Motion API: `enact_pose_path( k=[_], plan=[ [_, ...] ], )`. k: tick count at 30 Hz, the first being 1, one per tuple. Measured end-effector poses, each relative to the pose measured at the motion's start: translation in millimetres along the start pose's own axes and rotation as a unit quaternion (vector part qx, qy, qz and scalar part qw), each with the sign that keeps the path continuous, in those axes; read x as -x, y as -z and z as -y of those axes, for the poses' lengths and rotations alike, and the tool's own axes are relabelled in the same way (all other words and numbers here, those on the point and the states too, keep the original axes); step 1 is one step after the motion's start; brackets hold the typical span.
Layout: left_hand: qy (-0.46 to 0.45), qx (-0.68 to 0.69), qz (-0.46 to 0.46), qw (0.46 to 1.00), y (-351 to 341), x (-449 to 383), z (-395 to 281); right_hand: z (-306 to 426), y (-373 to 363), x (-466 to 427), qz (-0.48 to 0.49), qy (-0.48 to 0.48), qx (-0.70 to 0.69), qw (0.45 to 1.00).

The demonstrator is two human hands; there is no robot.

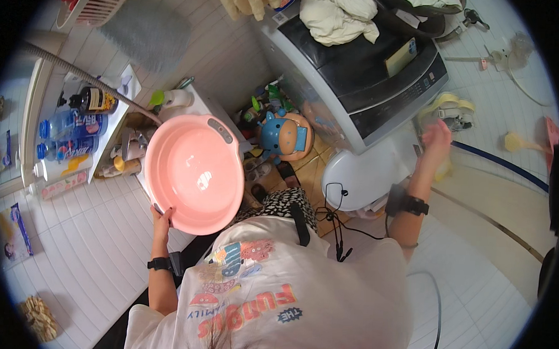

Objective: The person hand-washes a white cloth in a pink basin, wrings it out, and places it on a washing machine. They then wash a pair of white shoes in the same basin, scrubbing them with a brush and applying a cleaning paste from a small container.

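Observation:
A round pink plastic basin is tilted toward the camera at the left, its inside showing a glossy highlight. My left hand grips its rim at the lower left. Out to the right my right hand is raised and slightly blurred, near the wall behind the toilet and close to a yellowish rack on that wall. Its fingers look loosely apart, with nothing seen in them. Below that hand is the closed white toilet lid. Black devices are strapped to both wrists.
A top-loading washing machine bears a bundled cream cloth. A blue and orange cow-shaped plastic item stands on the tiled floor. Bottles line a shelf at the left, with a shower hose across it. Black cables hang beside the toilet.

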State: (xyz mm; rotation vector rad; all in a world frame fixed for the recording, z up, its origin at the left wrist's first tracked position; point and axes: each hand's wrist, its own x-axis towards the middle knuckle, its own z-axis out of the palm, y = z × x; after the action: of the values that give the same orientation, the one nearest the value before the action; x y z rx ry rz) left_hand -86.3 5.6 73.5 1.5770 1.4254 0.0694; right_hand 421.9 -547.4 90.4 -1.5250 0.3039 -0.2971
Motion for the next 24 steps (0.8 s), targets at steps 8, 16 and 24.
enact_pose_path(
  k=[8,16,24],
  plan=[
    [0.000,-0.011,0.020,1.000,5,-3,2,16,-42,121,0.297,-0.125,0.025,0.946],
    [-0.087,0.054,0.018,0.995,3,-18,31,-13,-89,287,0.570,-0.252,0.081,0.778],
    [-0.179,0.056,-0.012,0.982,-7,-43,55,-49,-138,397,0.572,-0.247,0.067,0.779]
  ],
)
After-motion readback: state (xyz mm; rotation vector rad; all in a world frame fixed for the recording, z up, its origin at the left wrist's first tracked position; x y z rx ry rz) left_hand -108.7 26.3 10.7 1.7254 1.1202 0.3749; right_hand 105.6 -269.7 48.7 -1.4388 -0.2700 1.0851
